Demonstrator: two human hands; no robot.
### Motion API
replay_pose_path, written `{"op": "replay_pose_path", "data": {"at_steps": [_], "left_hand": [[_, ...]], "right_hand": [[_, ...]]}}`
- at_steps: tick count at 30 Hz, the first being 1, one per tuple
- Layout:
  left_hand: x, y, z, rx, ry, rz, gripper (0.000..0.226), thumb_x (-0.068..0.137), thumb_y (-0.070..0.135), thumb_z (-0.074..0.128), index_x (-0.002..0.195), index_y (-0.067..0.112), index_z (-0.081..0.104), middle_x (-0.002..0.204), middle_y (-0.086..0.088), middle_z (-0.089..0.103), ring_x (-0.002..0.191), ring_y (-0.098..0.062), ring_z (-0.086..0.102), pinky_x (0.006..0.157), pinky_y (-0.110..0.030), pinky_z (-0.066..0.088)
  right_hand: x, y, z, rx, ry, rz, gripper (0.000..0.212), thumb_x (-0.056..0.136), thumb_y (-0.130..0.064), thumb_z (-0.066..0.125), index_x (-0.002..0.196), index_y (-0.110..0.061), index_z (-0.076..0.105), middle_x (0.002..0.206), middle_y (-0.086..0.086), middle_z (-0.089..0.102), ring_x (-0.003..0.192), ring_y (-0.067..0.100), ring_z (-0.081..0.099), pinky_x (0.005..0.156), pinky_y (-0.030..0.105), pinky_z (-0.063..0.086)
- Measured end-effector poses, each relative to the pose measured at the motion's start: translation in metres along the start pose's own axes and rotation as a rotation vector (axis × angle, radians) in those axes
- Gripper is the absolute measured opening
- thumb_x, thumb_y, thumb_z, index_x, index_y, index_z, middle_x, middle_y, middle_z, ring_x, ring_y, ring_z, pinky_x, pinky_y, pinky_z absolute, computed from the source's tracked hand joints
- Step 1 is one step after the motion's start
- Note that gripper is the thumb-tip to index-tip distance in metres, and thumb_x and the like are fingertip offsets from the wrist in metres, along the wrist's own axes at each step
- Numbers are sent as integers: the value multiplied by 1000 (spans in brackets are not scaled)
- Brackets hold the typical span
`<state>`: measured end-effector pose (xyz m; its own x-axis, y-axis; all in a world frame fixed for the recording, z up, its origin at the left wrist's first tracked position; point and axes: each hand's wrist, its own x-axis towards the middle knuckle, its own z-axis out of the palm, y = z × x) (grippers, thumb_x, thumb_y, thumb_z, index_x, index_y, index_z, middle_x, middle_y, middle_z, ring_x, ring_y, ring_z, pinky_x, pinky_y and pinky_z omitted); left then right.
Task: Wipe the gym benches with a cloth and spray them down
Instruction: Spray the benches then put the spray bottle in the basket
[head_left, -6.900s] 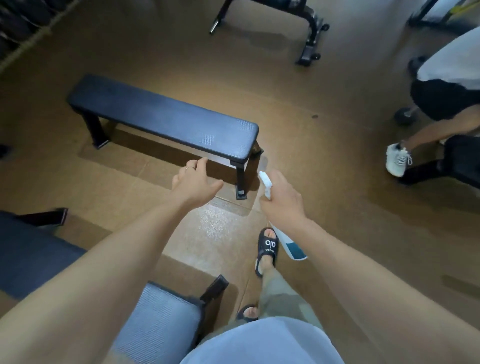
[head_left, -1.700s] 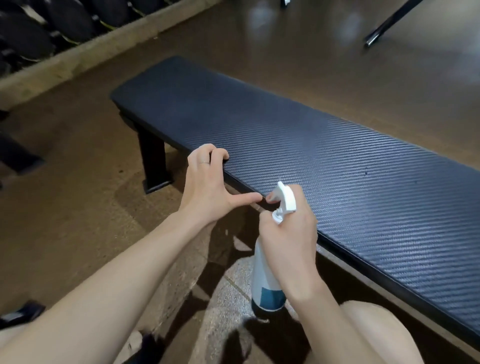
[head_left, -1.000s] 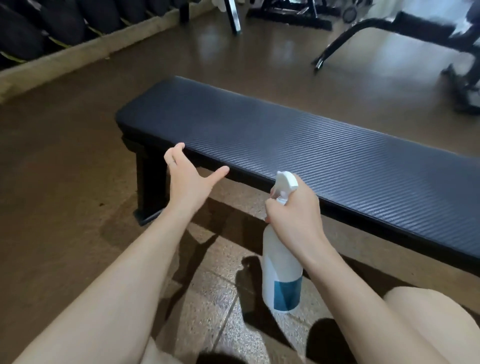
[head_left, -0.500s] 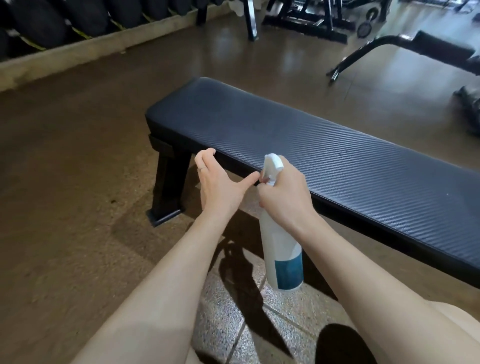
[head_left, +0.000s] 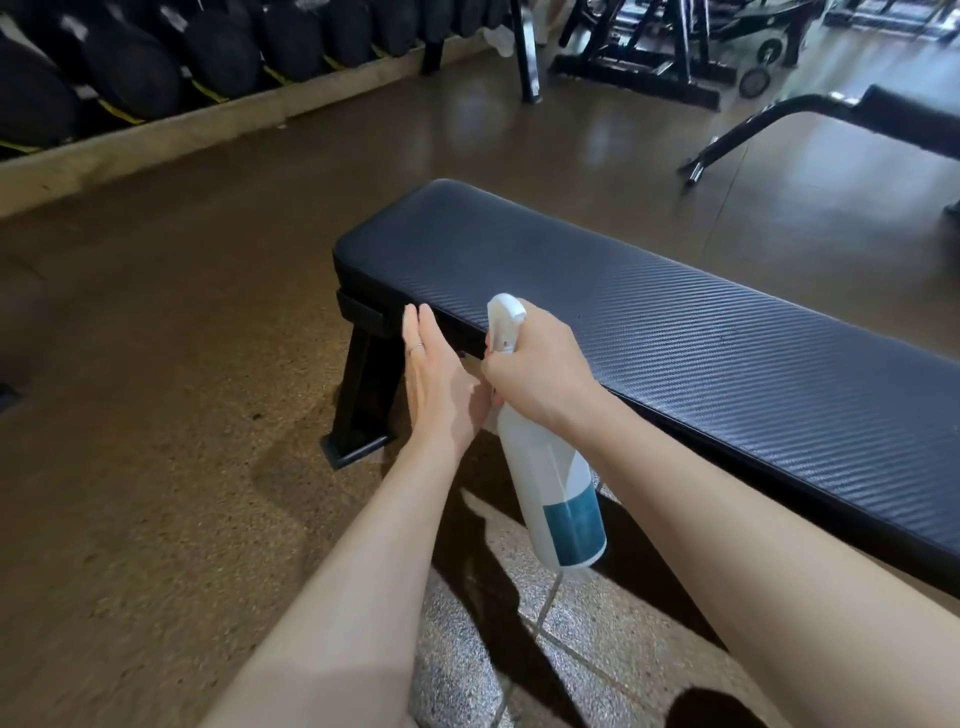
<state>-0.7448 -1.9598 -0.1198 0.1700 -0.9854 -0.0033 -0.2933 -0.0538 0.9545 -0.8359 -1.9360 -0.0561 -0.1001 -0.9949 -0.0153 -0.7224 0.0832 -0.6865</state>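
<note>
The bench (head_left: 649, 332) runs from the middle of the frame to the right edge; its ribbed black pad looks firm and grippy, so a cloth should drag a little, though no cloth is in view. Your right hand (head_left: 540, 376) is wrapped round the neck of the spray bottle (head_left: 550, 483), just below centre. It looks light, stiff, smooth plastic: keep hold at the neck, finger on the trigger. Your left hand (head_left: 441, 384) is flat, fingers straight, holding nothing, just beside the bottle.
</note>
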Motion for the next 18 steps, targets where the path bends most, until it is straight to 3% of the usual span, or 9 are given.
{"op": "replay_pose_path", "data": {"at_steps": [2,5,8,12,16,18], "left_hand": [[1,-4,1,113,-56,37,106,89,55,67,164,28,-3,172,6,-9,159,-23,6,127,-51,19],[5,-12,1,145,-65,69,102,94,49,66,163,29,-6,172,6,-13,159,-23,3,125,-48,18],[5,-13,-1,88,-80,73,105,88,66,59,163,33,-6,172,8,-12,159,-23,7,125,-51,24],[8,-20,-2,-78,-84,18,122,61,100,48,159,48,-3,172,12,2,157,-21,20,120,-58,34],[8,-14,-5,3,-89,17,112,75,74,57,163,36,0,173,10,-3,158,-22,12,124,-55,27],[8,-15,-3,99,-82,37,110,84,57,72,164,34,-1,172,10,-7,159,-21,8,126,-51,23]], "right_hand": [[6,-5,2,5,-13,-2,31,53,-21,40,81,-13,47,78,5,61,78,28,60,62,36,46],[14,-12,3,37,-37,18,26,49,-22,35,73,-15,42,74,9,65,75,31,63,64,39,50],[21,-22,5,36,-57,-1,24,55,-22,43,78,-17,43,78,5,60,75,27,60,63,37,49],[22,-28,7,-1,-63,-23,11,82,-19,58,89,-15,51,79,2,56,83,27,64,75,43,58],[13,-19,2,20,5,5,13,70,-19,54,82,-14,50,77,5,61,77,29,65,75,46,59],[4,-6,-4,49,65,41,19,70,-18,56,88,-15,52,83,4,59,82,29,62,74,46,57]]}}
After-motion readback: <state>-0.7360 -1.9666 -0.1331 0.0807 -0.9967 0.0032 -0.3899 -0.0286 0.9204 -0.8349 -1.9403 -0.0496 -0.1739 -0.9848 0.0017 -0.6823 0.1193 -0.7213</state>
